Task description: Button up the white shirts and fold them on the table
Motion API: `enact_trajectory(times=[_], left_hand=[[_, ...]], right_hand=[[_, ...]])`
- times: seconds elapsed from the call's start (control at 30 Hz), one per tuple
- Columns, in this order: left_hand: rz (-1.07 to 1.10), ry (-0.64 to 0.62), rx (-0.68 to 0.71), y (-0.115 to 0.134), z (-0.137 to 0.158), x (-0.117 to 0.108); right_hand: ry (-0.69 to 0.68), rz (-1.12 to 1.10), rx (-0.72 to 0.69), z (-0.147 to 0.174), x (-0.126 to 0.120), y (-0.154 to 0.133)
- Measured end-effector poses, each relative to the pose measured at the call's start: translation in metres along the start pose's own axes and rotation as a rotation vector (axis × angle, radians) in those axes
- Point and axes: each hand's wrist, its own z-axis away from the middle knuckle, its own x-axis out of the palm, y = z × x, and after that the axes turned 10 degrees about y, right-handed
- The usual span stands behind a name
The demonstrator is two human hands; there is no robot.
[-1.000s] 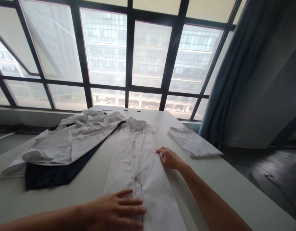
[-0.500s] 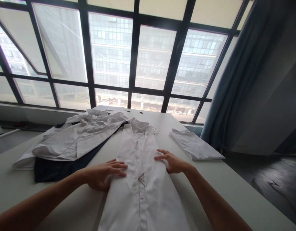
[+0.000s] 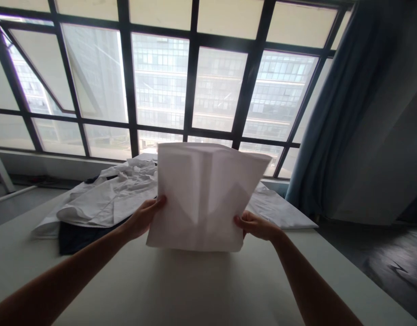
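Observation:
A white shirt [image 3: 201,199], folded into a rough rectangle, is held up over the white table [image 3: 195,290]. My left hand [image 3: 145,217] pinches its left edge, thumb on the near side. On the right edge, lower down, my right hand [image 3: 256,225] grips it the same way. The fingers of both hands are partly hidden behind the cloth. The shirt's collar is out of sight, and its lower edge seems to hang just above the tabletop.
Crumpled white shirts [image 3: 106,194] lie on the table's left side, over a dark blue cloth [image 3: 76,237]. Behind the held shirt at the right lies another folded white garment [image 3: 279,210]. A blue curtain [image 3: 324,136] hangs beside the large window [image 3: 161,86].
The long shirt that lay flat on the table is now folded up shorter and raised upright. Both hands have gone from resting on its sides to gripping its edges.

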Motion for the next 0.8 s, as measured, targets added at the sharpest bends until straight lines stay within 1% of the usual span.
enact_trajectory(times=[0.07, 0.17, 0.23, 0.3, 0.33, 0.43, 0.5, 0.57, 0.63, 0.67, 0.73, 0.8], left_hand=[[0.029, 0.055, -0.105, -0.008, -0.01, 0.003], [-0.06, 0.084, -0.288, -0.026, -0.022, -0.001], [-0.133, 0.085, -0.354, -0.036, -0.026, -0.007], [-0.191, 0.079, -0.337, -0.041, -0.027, -0.01], [-0.219, 0.08, -0.301, -0.042, -0.027, -0.01], [-0.27, 0.092, -0.108, -0.041, -0.028, -0.006], [-0.289, 0.095, 0.009, -0.04, -0.031, -0.003], [-0.359, 0.104, 0.06, -0.04, -0.033, -0.001], [-0.486, 0.145, 0.052, -0.039, -0.034, -0.003], [-0.556, 0.169, 0.022, -0.039, -0.034, -0.005], [-0.675, 0.186, -0.086, -0.037, -0.031, -0.01], [-0.737, 0.129, -0.204, -0.033, -0.024, -0.016]], right_hand=[[-0.035, 0.012, 0.135, -0.009, 0.003, 0.013], [-0.068, 0.103, 0.349, -0.021, 0.009, 0.031], [-0.075, 0.134, 0.427, -0.025, 0.011, 0.037], [-0.065, 0.142, 0.436, -0.026, 0.012, 0.038], [-0.057, 0.145, 0.426, -0.025, 0.011, 0.036], [-0.002, 0.128, 0.339, -0.021, 0.009, 0.027], [0.068, 0.118, 0.272, -0.019, 0.008, 0.021], [0.127, 0.149, 0.284, -0.019, 0.009, 0.018], [0.132, 0.208, 0.363, -0.018, 0.01, 0.018], [0.112, 0.228, 0.402, -0.018, 0.011, 0.019], [0.054, 0.228, 0.439, -0.016, 0.01, 0.018], [0.014, 0.187, 0.427, -0.012, 0.008, 0.014]])
